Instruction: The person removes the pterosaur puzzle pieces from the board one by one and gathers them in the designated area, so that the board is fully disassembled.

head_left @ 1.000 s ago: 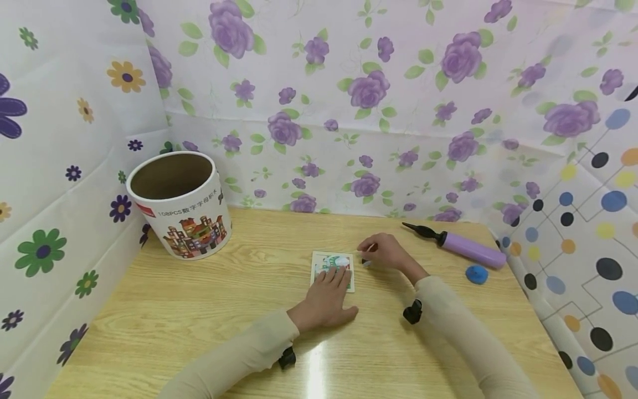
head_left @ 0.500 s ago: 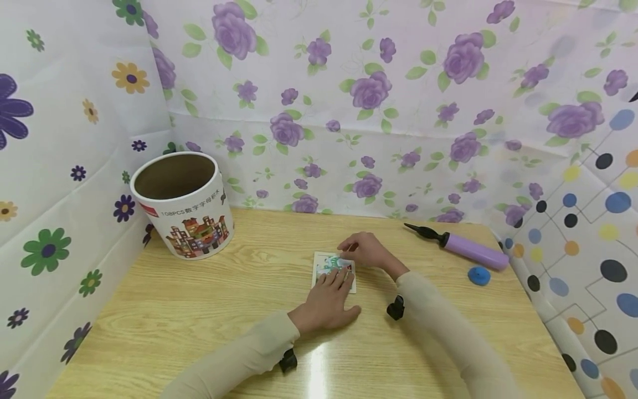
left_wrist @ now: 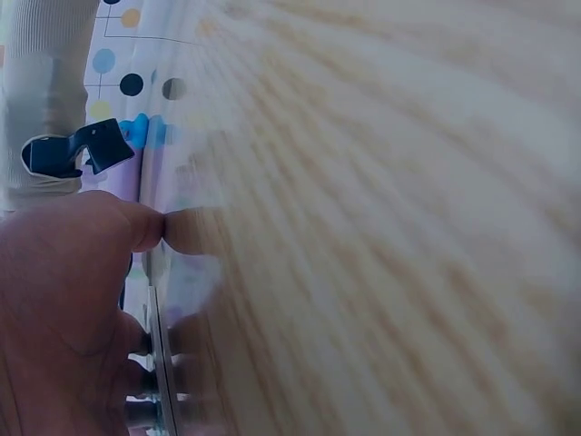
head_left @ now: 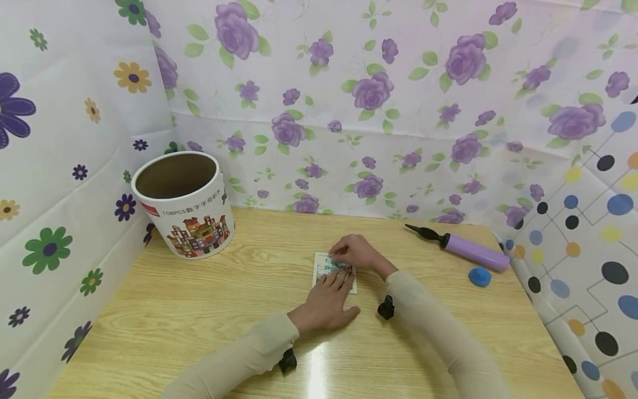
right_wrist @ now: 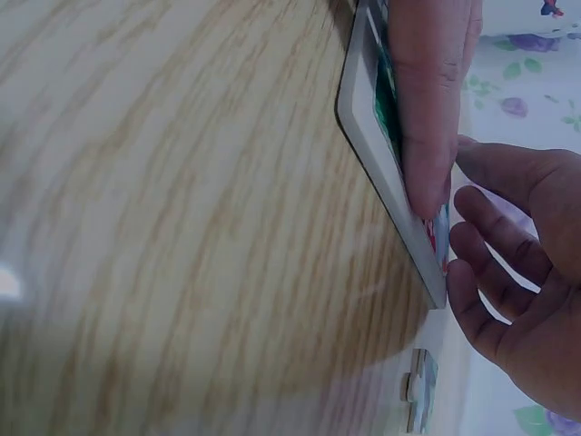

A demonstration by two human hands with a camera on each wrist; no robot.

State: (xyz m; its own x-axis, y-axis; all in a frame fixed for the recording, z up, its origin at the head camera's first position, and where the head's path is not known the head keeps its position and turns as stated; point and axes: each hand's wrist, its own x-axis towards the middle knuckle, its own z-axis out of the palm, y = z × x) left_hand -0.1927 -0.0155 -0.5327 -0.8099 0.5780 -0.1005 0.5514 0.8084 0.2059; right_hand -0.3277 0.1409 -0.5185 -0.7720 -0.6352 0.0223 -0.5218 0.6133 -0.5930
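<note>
**Right hand now over the puzzle board**

Your right hand [head_left: 356, 254] has slid left onto the puzzle board [head_left: 319, 264], fingers curled, contents unclear. Your left hand [head_left: 326, 302] still presses it flat, mid-worktop [head_left: 199, 310]. Floral sheets [head_left: 399, 111] wall it.

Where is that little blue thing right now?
In the head view, the blue thing lies at the table's right side, just in front of the purple pump.

The right hand [head_left: 356, 254] has slid from 3 o'clock of the puzzle board [head_left: 334, 271] onto its upper edge, fingers now over the picture.
</note>
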